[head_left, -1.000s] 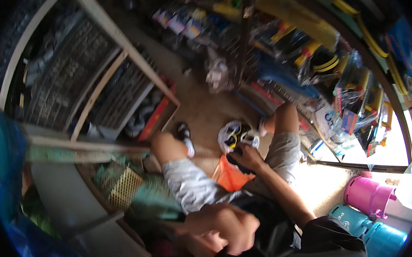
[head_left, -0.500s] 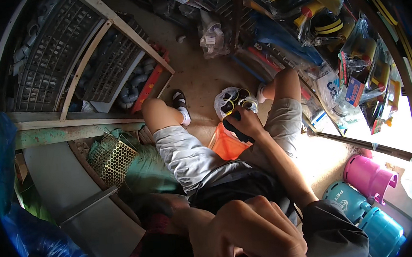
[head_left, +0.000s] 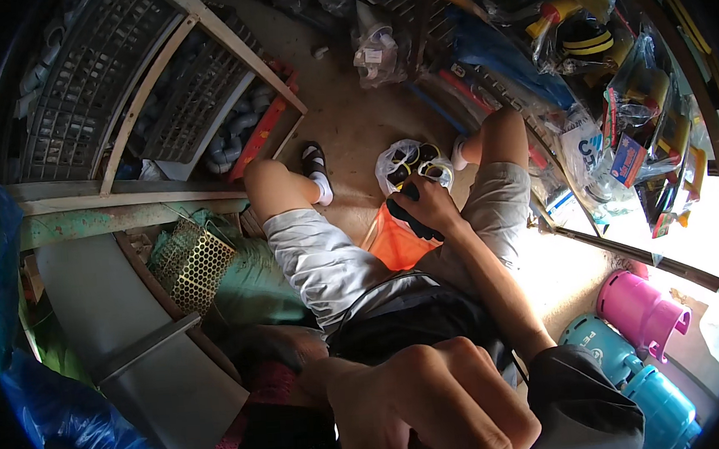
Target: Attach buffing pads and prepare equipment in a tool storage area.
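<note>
My right hand [head_left: 435,208] reaches forward between my knees, its fingers closed on a soft-looking black thing [head_left: 416,222] whose kind I cannot make out. Just beyond it, a clear plastic bag [head_left: 386,170] on the floor holds several round black pieces with pale yellow rims [head_left: 429,152]. Below the black thing lies an orange piece [head_left: 397,240], perhaps plastic, partly covered by it. Close to the camera, my left hand [head_left: 438,398] is bent with its knuckles up and fingers curled. Its fingertips are hidden, so anything in them does not show.
Shelves with packaged goods [head_left: 626,160] line the right side. A wooden rack [head_left: 205,160] with grey pipe fittings stands at the left. Pink [head_left: 639,309] and blue [head_left: 664,407] cylinders sit at lower right. Grey panels [head_left: 107,317] and a perforated metal sheet [head_left: 200,269] lie at left.
The view has shifted slightly. My left hand, near the camera, sits a little differently with its fingers still curled. My right hand keeps hold of the black thing and has barely moved.
</note>
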Available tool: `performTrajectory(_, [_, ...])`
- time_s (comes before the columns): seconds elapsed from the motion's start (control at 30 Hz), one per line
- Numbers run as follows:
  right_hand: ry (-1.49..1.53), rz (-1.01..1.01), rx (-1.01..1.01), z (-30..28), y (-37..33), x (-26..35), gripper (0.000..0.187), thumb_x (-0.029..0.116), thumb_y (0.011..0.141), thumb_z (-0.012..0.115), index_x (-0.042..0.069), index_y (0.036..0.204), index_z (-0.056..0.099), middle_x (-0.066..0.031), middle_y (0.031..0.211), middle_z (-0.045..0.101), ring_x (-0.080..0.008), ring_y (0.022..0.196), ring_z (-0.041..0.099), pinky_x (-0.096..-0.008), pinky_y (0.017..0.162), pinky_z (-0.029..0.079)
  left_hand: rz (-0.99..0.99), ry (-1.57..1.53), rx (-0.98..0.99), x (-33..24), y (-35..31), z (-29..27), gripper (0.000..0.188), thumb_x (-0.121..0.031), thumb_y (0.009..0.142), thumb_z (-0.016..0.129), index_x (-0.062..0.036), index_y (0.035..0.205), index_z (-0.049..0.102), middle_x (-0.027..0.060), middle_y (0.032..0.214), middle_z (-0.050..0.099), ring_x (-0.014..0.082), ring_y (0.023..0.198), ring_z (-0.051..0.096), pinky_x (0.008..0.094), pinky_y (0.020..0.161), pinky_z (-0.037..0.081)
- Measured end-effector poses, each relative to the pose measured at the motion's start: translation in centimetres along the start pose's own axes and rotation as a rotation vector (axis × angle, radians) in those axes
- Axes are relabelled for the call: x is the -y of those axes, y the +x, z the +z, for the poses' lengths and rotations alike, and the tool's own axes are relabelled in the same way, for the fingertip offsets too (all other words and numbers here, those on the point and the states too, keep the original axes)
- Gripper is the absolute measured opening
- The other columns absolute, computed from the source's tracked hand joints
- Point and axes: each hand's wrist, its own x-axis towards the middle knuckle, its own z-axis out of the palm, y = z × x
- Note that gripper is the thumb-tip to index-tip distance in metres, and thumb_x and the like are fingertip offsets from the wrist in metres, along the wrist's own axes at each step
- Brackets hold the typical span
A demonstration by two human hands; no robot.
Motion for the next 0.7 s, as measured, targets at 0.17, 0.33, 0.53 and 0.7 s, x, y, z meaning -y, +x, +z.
performTrajectory(0.17, [-0.019, 0.034, 0.041, -0.2, 0.2, 0.2, 0.045, 0.042, 0.094, 0.078, 0.002, 0.114, 0.071, -0.0261, 0.097, 0.077, -0.0445, 0.092, 0.076, -0.0521, 0.082, 0.059, 0.005, -0.02, 0.011, -0.2, 0.0, -0.2, 0.036, -0.025, 0.106, 0.071, -0.0023, 0.131, 0.061, 0.0152, 0.124, 0.061, 0.0324, 0.108, 0.06, 0.0462, 0.091, 0.052])
performTrajectory(0.33, [-0.068, 0.093, 0.089, -0.2, 0.3, 0.6, 0.048, 0.041, 0.094, 0.079, 0.001, 0.12, 0.072, -0.0244, 0.107, 0.078, -0.0391, 0.101, 0.077, -0.0466, 0.088, 0.059, 0.004, -0.033, 0.017, -0.6, 0.0, -0.6, 0.039, -0.026, 0.106, 0.072, -0.0023, 0.134, 0.061, 0.0158, 0.127, 0.061, 0.0331, 0.111, 0.061, 0.0467, 0.093, 0.052])
performTrajectory(0.53, [-0.057, 0.097, 0.098, -0.4, -0.1, 0.3, 0.046, 0.042, 0.092, 0.077, 0.001, 0.113, 0.072, -0.0266, 0.094, 0.077, -0.0444, 0.091, 0.076, -0.0526, 0.081, 0.06, -0.019, -0.042, 0.024, -1.0, -0.2, -2.3, 0.043, -0.027, 0.105, 0.072, -0.0023, 0.138, 0.061, 0.0165, 0.131, 0.061, 0.0339, 0.115, 0.062, 0.0472, 0.096, 0.053])
performTrajectory(0.7, [-0.27, 0.255, 0.272, -0.1, -0.6, -1.6, 0.041, 0.038, 0.089, 0.067, 0.005, 0.11, 0.08, -0.0272, 0.108, 0.077, -0.0428, 0.098, 0.077, -0.0518, 0.091, 0.061, -0.203, 0.044, 0.078, -1.5, -2.7, -7.5, 0.046, -0.028, 0.105, 0.073, -0.0023, 0.141, 0.061, 0.0171, 0.134, 0.061, 0.0345, 0.119, 0.063, 0.0477, 0.098, 0.054])
